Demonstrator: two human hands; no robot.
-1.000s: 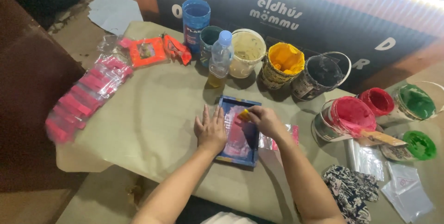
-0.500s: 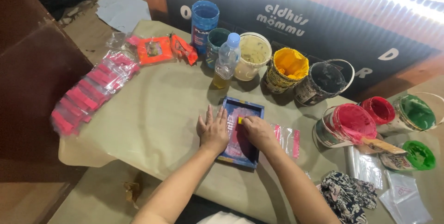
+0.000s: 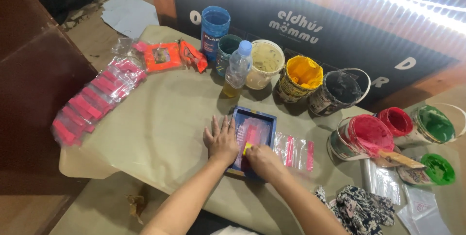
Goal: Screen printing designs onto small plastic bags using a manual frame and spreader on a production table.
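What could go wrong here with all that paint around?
The right hand drags a small yellow scraper inside the blue frame; if the left hand slips, the print may smear. The open red paint tub beside it might tip or stain a sleeve.

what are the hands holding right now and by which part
The left hand presses flat on the left edge of the blue frame. The right hand grips a small yellow scraper inside it; where exactly it is gripped cannot be told.
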